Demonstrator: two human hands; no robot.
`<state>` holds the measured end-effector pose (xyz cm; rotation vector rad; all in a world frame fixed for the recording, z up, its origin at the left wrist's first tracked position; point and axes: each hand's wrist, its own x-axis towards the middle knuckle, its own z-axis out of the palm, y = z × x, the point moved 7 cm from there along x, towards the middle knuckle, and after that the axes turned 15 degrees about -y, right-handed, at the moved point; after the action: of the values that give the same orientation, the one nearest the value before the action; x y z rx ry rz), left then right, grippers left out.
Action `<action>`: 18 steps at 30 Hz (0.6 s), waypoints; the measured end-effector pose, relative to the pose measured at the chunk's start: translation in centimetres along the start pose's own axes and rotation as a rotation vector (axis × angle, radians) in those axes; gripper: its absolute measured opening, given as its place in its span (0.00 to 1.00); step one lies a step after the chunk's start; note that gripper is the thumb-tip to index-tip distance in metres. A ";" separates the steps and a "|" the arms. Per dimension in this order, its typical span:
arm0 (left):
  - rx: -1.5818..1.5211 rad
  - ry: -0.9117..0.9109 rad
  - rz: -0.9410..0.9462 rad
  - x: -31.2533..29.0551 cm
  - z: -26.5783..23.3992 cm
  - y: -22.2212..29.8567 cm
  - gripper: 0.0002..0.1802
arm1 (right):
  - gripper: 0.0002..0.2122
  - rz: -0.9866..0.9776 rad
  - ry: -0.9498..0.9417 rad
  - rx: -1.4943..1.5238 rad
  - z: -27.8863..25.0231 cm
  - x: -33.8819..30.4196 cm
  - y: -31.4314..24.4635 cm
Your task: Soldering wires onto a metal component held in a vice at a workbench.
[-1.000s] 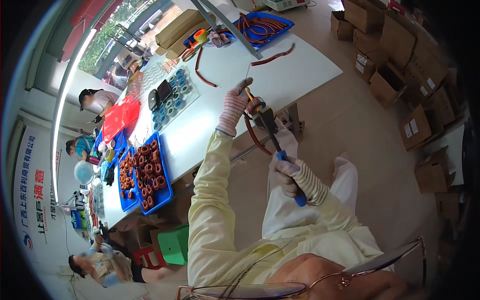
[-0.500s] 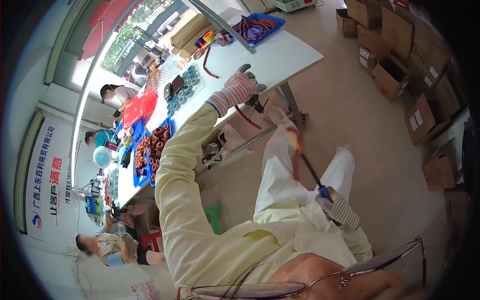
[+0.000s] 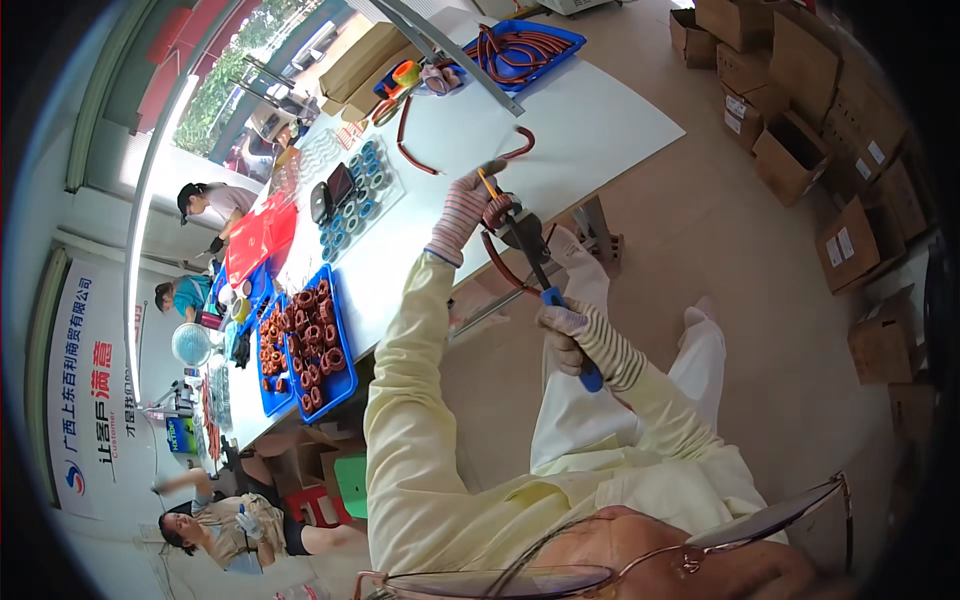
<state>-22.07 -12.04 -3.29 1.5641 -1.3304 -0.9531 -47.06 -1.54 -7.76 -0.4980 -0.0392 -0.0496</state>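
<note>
My left hand (image 3: 463,212), in a red-and-white striped glove, is over the table's near edge, its fingers closed about a ribbed reddish-brown ring (image 3: 499,209). A dark rounded fixture (image 3: 527,232) sits against that ring at the edge. My right hand (image 3: 580,338), gloved with dark stripes, grips the blue handle of a long tool (image 3: 592,376). Its dark shaft slants up across the fixture, and an orange-yellow tip shows by my left fingers; the tool's exact kind is unclear. A curved reddish-brown strip (image 3: 503,266) hangs below the fixture.
Similar strips (image 3: 408,140) lie on the white table (image 3: 600,125), and more fill a blue tray (image 3: 568,42) at the far end. Another blue tray (image 3: 344,382) holds many reddish-brown rings. Several people sit along the left. Cardboard boxes (image 3: 790,150) stack at right; a green stool (image 3: 350,484) stands below.
My right hand has raised the blue-handled tool from beside my legs, up and left to the fixture. My left hand has shifted slightly left and down. The view has moved a little.
</note>
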 end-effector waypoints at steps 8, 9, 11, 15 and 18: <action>1.271 0.385 0.393 -8.6 4.3 11.4 0.18 | 0.10 -0.052 0.077 0.127 5.3 -13.7 4.1; 1.362 0.163 0.320 -8.4 6.9 13.3 0.19 | 0.09 -0.006 0.107 0.100 5.1 -16.0 4.3; 1.851 -0.201 0.485 -7.7 10.3 12.1 0.18 | 0.10 0.109 0.230 -0.059 3.4 -20.2 5.3; 2.087 -0.685 0.393 -3.9 11.6 11.1 0.09 | 0.10 0.110 0.478 -0.609 -2.9 -20.0 3.7; 1.841 -0.514 0.288 -0.7 10.4 13.6 0.11 | 0.12 0.110 0.415 -0.777 -2.4 -15.3 1.1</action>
<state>-36.44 -13.68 5.82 2.1574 -3.0812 0.4617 -62.16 -1.17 -11.17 -1.2561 0.4294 -0.0587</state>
